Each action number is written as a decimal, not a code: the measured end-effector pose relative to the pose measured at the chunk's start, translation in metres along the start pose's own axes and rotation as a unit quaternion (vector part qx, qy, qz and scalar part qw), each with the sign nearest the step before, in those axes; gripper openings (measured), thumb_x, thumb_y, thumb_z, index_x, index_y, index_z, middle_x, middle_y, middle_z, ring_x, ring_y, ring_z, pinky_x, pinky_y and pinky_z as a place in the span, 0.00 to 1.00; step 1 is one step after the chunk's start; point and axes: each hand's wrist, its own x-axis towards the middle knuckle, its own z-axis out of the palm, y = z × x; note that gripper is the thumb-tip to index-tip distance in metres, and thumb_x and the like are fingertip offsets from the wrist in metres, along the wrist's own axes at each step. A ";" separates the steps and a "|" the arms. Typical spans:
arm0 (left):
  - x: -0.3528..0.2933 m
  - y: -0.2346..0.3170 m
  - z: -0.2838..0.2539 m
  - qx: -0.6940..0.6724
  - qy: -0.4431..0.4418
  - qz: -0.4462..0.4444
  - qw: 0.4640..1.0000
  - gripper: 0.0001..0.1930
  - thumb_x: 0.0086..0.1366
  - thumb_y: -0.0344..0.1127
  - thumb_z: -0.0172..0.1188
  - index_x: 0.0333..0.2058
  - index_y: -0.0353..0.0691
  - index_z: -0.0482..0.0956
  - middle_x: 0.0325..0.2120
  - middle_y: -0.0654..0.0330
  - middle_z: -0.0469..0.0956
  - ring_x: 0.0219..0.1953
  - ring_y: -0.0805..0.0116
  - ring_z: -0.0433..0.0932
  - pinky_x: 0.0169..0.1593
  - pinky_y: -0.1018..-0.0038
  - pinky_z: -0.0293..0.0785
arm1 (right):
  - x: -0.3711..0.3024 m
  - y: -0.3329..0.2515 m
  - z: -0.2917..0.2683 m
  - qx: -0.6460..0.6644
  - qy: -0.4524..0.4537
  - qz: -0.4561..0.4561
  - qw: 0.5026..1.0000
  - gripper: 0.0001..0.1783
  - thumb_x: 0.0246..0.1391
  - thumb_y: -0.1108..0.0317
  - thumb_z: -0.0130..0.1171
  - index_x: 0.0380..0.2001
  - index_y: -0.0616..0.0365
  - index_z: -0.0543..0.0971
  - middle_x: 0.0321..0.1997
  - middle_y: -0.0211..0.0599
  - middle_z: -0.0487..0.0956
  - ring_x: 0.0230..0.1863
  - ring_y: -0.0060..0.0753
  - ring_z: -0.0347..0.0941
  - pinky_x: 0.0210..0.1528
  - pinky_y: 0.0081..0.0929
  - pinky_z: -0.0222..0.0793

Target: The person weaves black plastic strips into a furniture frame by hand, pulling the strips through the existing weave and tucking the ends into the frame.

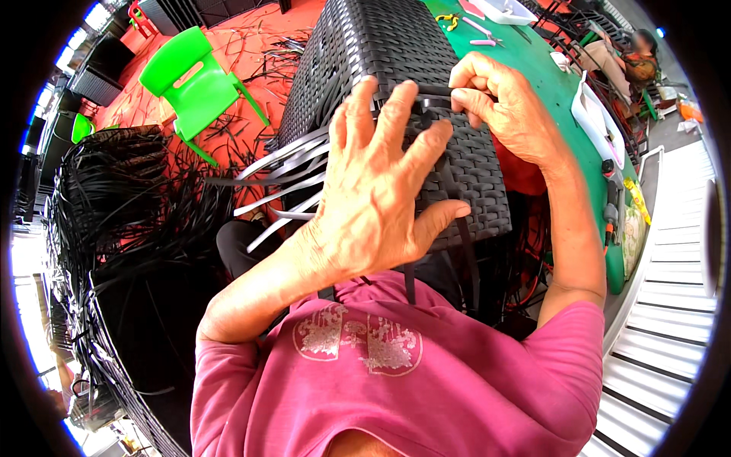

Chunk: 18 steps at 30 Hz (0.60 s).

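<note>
A black woven wicker piece [388, 42] made of flat plastic strips stands in front of me, its near end by my lap. Above its near corner my left hand [377, 186] is spread with the fingers apart, holding nothing. On the far right side of the weave, my right hand [506, 107] is closed in a pinch on a black strip [435, 99] that runs across the surface. Several loose strip ends [285, 164], shiny grey in the light, fan out left of the weave, partly behind my left wrist.
Tangled black strips [114, 190] are heaped at left. A green plastic chair [194, 84] stands on the red floor [251, 34]. On the green surface [544, 80] at right lie yellow-handled pliers [449, 21], pink-handled pliers [483, 38] and a white tray [595, 122]. Another person [641, 65] sits far right.
</note>
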 end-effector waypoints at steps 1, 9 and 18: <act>0.001 -0.003 0.000 0.012 -0.017 -0.009 1.000 0.34 0.48 0.52 0.68 0.52 0.41 0.71 0.58 0.44 0.59 0.59 0.35 0.55 0.59 0.47 0.54 | 0.000 0.001 0.000 0.008 0.009 -0.014 1.000 0.05 0.57 0.74 0.50 0.34 0.62 0.75 0.23 0.28 0.73 0.25 0.18 0.68 0.29 0.18 0.67; -0.016 -0.006 0.004 -0.013 -0.055 -0.019 0.998 0.31 0.55 0.53 0.61 0.54 0.43 0.71 0.56 0.42 0.62 0.53 0.40 0.63 0.56 0.51 0.61 | -0.007 0.009 -0.002 -0.058 0.015 -0.034 0.998 0.07 0.57 0.75 0.48 0.35 0.62 0.76 0.24 0.31 0.76 0.25 0.19 0.68 0.29 0.21 0.66; -0.027 0.001 0.000 -0.041 -0.064 -0.012 0.997 0.26 0.58 0.49 0.59 0.52 0.41 0.73 0.58 0.43 0.62 0.52 0.38 0.64 0.57 0.51 0.60 | -0.004 -0.005 0.012 0.032 -0.044 0.054 0.997 0.13 0.57 0.63 0.54 0.26 0.62 0.76 0.15 0.27 0.69 0.19 0.16 0.63 0.23 0.20 0.60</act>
